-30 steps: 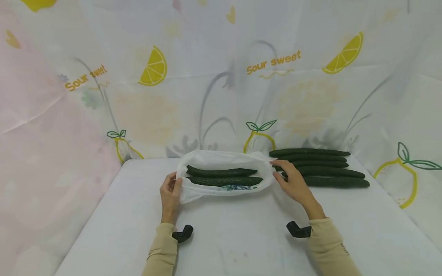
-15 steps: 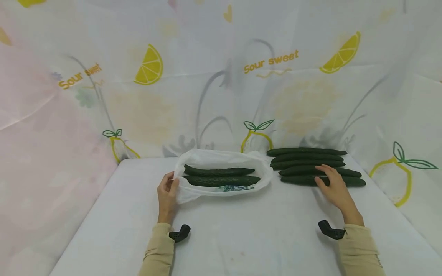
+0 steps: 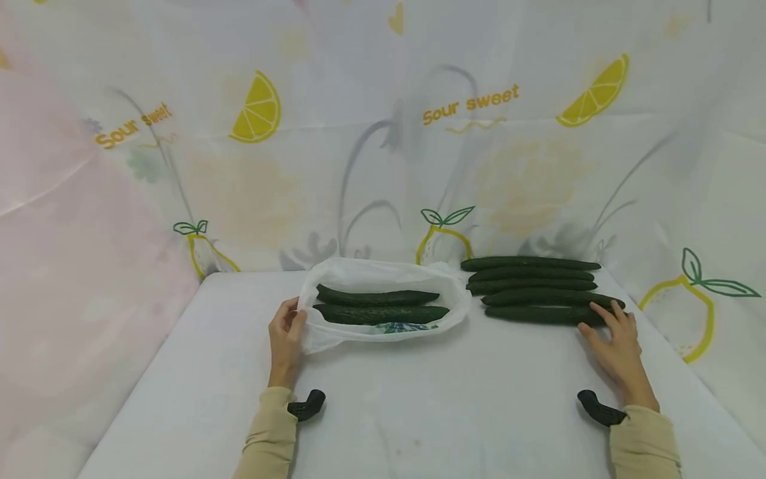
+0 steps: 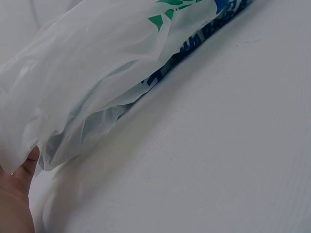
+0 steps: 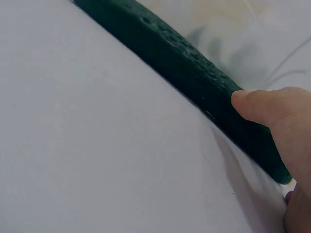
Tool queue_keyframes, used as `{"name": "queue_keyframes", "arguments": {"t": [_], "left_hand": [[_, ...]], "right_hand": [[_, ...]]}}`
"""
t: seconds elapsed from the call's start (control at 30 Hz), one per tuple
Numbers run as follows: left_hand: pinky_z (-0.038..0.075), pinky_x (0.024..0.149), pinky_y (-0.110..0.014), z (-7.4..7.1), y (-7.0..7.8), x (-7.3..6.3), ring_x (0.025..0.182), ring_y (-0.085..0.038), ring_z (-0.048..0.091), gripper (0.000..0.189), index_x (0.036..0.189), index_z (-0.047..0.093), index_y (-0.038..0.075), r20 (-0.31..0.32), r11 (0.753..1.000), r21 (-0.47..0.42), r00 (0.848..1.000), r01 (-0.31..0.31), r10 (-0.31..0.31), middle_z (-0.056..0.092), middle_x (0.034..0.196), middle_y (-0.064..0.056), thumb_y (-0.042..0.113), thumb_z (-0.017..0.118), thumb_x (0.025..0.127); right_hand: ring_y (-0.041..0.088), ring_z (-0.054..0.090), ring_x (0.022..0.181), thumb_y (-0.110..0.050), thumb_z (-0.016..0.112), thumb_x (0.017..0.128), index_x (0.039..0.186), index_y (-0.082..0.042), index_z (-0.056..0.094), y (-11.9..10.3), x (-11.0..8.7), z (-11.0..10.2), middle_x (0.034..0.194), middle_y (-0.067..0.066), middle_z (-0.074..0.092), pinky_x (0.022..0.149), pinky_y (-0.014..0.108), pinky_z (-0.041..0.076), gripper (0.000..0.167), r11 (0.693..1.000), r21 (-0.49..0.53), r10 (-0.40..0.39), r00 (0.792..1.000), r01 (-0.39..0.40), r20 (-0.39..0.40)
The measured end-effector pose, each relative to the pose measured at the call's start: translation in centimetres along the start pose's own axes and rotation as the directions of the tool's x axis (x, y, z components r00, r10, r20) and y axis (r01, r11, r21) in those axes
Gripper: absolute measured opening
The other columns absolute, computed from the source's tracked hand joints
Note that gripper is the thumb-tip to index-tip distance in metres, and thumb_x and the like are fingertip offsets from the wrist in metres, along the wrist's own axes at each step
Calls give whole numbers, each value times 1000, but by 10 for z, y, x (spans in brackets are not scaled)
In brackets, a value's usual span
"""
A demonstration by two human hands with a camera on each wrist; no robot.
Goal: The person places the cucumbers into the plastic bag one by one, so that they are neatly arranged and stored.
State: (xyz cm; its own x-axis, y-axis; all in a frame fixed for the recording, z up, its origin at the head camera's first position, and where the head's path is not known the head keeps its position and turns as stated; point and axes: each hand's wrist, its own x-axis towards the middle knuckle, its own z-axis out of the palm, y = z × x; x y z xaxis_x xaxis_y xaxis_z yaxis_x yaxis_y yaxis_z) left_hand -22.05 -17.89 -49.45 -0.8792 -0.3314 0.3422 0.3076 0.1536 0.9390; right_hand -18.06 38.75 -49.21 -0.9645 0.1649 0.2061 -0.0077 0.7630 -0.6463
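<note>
My left hand (image 3: 286, 339) pinches the left edge of a white plastic bag (image 3: 344, 331), its thumb on the near side. The bag lies with its mouth spread wide. Two dark green cucumbers (image 3: 383, 315) lie side by side inside it. In the left wrist view the bag (image 4: 97, 53) shows green and blue printing. At the right, my right hand (image 3: 619, 352) has its thumb and fingers about the right end of the nearest cucumber (image 3: 529, 315) in a row. The right wrist view shows the thumb (image 5: 262, 104) across this cucumber (image 5: 165, 58); the other fingers are mostly hidden there.
Behind the nearest cucumber, several more cucumbers (image 3: 529, 273) lie in a row at the table's back right. A white cloth covers the table (image 3: 443, 399). A curtain (image 3: 335, 166) printed with lemons hangs right behind the table.
My right hand has let go of the bag's right edge and moved right, along the row to the nearest cucumber's right end. My left hand keeps hold of the bag.
</note>
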Motion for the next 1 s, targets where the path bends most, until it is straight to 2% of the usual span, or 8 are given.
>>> {"name": "queue_keyframes", "arguments": {"t": [0.1, 0.23, 0.47, 0.6, 0.77, 0.9, 1.0], "left_hand": [[41, 67, -15, -1, -1, 1, 74, -3, 53, 23, 112, 61, -3, -5, 1000, -7, 1000, -2, 2, 59, 88, 7, 0, 53, 91], [41, 68, -15, -1, 4, 0, 74, -3, 53, 23, 112, 61, -4, 11, 1000, -20, 1000, 19, -19, 59, 87, 7, 0, 53, 91], [41, 69, -15, 0, 32, -9, 74, -3, 53, 25, 112, 58, -11, 29, 1000, 6, 1000, 4, -4, 58, 88, 2, -3, 51, 90], [41, 68, -14, 1, 34, -10, 73, -3, 53, 25, 112, 58, -12, 21, 1000, 14, 1000, 16, -16, 58, 89, 0, -4, 51, 89], [42, 68, -14, 2, 32, -10, 73, -3, 53, 25, 112, 58, -12, 31, 1000, -17, 999, 20, -20, 57, 91, 0, -4, 53, 90], [42, 68, -14, 2, 31, -10, 74, -3, 53, 25, 113, 58, -11, 36, 999, -38, 999, 21, -20, 57, 91, 0, -4, 53, 89], [42, 69, -15, 3, 32, -8, 74, -3, 54, 24, 112, 58, -12, 39, 999, -53, 999, 12, -10, 58, 90, 1, -5, 53, 89]], "right_hand": [[53, -15, 138, -36, 48, 96, 147, -2, 25, 3, -1, 1, 156, 26, -1, 89, 83, 1, 65, 1000, 19, 7, 1000, -7, -8], [52, -14, 139, -35, 52, 94, 145, -1, 27, 4, -1, 3, 154, 28, 6, 93, 81, -1, 66, 999, 32, 0, 999, 1, -36], [53, -10, 139, -30, 57, 92, 141, 1, 32, 8, -1, 3, 150, 32, 14, 95, 79, -2, 63, 998, 58, -31, 997, 35, -78], [54, -7, 139, -26, 60, 91, 139, 3, 36, 11, -1, 4, 148, 33, 18, 99, 76, -2, 61, 996, 72, -51, 994, 59, -101], [55, 2, 138, -21, 64, 89, 135, 5, 42, 14, -1, 4, 142, 36, 25, 107, 67, -1, 57, 989, 83, -109, 981, 123, -160], [55, 13, 134, -21, 65, 89, 132, 5, 47, 14, 0, 4, 138, 35, 30, 107, 64, 3, 53, 986, 75, -133, 971, 150, -201], [54, 16, 131, -20, 64, 89, 130, 5, 49, 14, -1, 4, 137, 34, 31, 106, 64, 7, 50, 986, 85, -122, 969, 143, -214]]}}
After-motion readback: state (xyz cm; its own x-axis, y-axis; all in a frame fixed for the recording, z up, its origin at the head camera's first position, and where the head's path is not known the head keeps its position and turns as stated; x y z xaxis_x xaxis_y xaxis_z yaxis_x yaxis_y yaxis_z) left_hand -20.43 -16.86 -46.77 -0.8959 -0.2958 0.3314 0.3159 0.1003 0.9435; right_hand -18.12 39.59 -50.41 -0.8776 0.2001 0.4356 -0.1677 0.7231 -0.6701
